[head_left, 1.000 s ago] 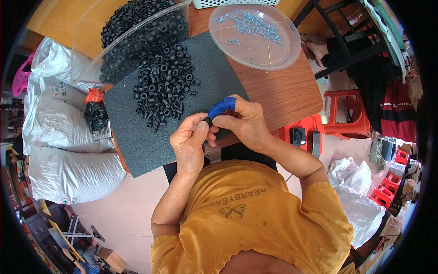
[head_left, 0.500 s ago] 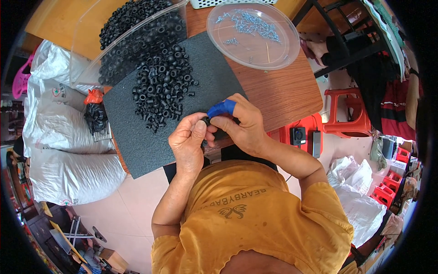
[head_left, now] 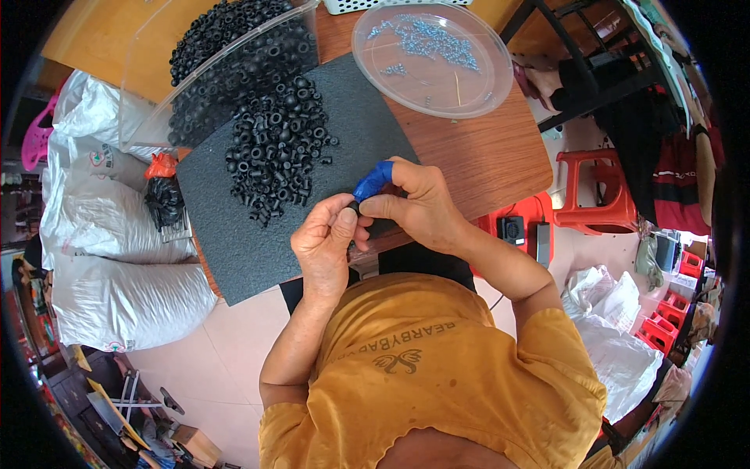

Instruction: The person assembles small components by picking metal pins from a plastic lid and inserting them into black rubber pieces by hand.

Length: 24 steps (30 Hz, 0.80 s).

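My left hand (head_left: 323, 236) is closed, its thumb and fingers pinching a small black part (head_left: 355, 208) above the near edge of the table. The thumb and index finger of my right hand (head_left: 418, 205) press together on that same part from the other side. Blue tape (head_left: 373, 180) wraps the right index finger. Most of the part is hidden by my fingertips. Beyond my hands, a pile of small black ring-like and cap-like parts (head_left: 277, 148) lies on a dark textured mat (head_left: 234, 262).
A clear plastic bin (head_left: 141, 125) full of similar black parts stands at the far left. On the wooden table (head_left: 469, 160), a round clear tray (head_left: 383, 74) holds many tiny bluish metal pieces. White sacks (head_left: 133, 305) lie left; a red stool (head_left: 594, 191) stands right.
My right wrist and fingers have turned slightly around the black part, with the blue-taped finger more bent. Both hands keep their pinch; the pile looks the same.
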Each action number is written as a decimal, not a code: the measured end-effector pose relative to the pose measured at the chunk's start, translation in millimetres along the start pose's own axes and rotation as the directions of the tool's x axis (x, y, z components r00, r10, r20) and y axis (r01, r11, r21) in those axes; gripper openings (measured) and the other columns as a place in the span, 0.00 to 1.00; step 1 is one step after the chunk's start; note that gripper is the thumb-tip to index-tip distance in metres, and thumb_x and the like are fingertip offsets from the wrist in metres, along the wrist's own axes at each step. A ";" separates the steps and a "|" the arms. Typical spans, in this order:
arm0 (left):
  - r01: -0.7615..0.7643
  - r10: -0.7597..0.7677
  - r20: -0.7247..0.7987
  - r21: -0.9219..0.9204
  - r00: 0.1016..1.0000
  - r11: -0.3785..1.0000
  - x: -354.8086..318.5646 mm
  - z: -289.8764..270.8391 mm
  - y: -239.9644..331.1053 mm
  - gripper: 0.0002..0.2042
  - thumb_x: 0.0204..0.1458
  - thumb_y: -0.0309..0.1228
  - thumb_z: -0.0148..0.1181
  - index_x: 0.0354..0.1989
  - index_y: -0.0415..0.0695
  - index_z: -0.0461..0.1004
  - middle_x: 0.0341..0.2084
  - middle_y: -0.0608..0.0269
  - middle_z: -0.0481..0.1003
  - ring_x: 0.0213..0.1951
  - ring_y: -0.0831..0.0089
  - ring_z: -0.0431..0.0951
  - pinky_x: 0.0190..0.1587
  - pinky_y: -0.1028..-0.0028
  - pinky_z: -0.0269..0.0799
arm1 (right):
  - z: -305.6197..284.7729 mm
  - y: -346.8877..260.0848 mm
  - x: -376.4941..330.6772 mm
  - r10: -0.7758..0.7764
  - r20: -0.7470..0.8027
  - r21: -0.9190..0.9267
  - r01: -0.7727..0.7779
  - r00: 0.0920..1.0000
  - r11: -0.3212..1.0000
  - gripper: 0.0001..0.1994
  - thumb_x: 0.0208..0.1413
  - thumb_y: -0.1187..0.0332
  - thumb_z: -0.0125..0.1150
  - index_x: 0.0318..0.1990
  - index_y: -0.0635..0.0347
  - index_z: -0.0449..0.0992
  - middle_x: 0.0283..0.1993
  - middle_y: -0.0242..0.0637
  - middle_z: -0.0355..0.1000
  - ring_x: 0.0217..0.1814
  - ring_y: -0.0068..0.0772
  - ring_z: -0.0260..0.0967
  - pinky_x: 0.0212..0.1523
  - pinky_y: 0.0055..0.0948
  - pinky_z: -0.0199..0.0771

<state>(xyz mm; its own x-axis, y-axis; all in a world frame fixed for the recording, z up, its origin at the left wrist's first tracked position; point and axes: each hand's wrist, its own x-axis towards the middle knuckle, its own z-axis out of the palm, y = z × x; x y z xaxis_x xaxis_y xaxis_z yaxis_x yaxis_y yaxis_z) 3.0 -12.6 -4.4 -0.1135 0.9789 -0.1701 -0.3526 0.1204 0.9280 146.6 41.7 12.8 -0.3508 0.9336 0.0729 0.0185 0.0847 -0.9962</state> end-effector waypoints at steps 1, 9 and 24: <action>0.012 -0.012 0.000 0.002 1.000 1.000 -0.2 -0.4 0.4 0.10 0.55 0.27 0.53 0.42 0.33 0.70 0.26 0.59 0.75 0.23 0.80 0.71 0.23 0.82 0.69 | 0.6 -0.1 -0.3 0.020 0.001 0.072 -0.020 1.000 0.997 0.03 0.43 0.75 0.63 0.26 0.62 0.74 0.23 0.33 0.65 0.27 0.23 0.65 0.27 0.24 0.65; 0.065 -0.064 0.038 -0.019 0.997 0.998 3.7 -3.5 4.2 0.10 0.54 0.25 0.53 0.43 0.33 0.70 0.26 0.57 0.75 0.23 0.78 0.72 0.22 0.81 0.69 | 3.2 2.8 -0.9 0.082 -0.001 0.122 -0.082 0.997 0.989 0.04 0.43 0.74 0.64 0.26 0.63 0.75 0.24 0.33 0.66 0.26 0.21 0.65 0.26 0.23 0.65; 0.212 -0.193 0.130 -0.152 0.973 0.965 11.2 -5.2 20.4 0.06 0.51 0.23 0.54 0.33 0.31 0.72 0.20 0.53 0.74 0.14 0.75 0.72 0.11 0.81 0.64 | 10.2 11.7 -5.9 -0.505 -0.063 -0.335 0.458 0.861 0.824 0.04 0.44 0.70 0.63 0.28 0.59 0.75 0.23 0.34 0.64 0.24 0.34 0.59 0.24 0.29 0.59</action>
<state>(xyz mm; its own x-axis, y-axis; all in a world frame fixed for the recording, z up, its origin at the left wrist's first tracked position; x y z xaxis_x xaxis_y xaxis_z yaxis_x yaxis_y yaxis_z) -10.2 0.0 10.9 0.0787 0.9504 -0.3009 -0.5058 0.2981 0.8095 139.3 33.6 0.3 -0.2524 0.7831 0.5684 0.1678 0.6139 -0.7713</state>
